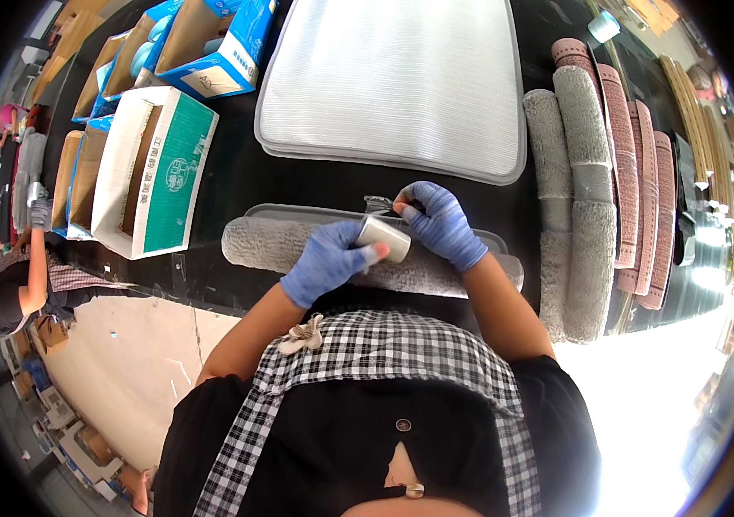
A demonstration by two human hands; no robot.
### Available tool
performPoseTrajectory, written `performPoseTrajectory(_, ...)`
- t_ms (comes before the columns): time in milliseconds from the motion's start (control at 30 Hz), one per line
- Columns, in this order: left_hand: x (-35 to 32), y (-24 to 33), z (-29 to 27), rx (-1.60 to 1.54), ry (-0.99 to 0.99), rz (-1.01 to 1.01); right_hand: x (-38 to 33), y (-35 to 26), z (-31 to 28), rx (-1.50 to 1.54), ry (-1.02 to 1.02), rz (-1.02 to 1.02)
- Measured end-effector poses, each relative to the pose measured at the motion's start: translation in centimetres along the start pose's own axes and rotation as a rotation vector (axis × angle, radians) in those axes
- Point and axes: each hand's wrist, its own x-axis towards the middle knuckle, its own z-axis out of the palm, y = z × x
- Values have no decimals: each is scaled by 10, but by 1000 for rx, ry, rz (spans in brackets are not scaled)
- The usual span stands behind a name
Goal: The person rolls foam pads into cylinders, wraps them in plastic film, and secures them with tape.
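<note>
My left hand, in a blue glove with bare fingertips, is closed around a white roll that looks like tape or labels. A thin, clear, shiny strip shows just beyond the roll. At its right end, my right hand, gloved alike, pinches with thumb and forefinger; the strip seems to run into this pinch. Beneath both hands a fluffy grey mat, rolled up, lies crosswise at the table's near edge. Its flat grey backing edge shows on the far side.
Flat white ribbed mats are stacked ahead. Rolled grey mats and rolled pink mats lie at right. A green-and-white carton and blue cartons stand at left. Another person works at far left. A small white roll sits far right.
</note>
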Motion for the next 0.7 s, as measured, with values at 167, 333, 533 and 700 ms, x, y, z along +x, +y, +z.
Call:
performPoseTrajectory(167, -62, -52, 5, -197, -131, -169, 10, 6, 23, -529, -229, -100)
performPoseTrajectory(333, -77, -64, 3, 380, 153, -299, 22, -8, 17, -742, -351, -44)
performPoseTrajectory(533, -34, -25, 9, 1266, 438, 505, 27, -9, 18, -814, -418, -13)
performPoseTrajectory(700, 12, 20, 11, 1420, 72, 173, 32, -16, 10, -874, -233, 57)
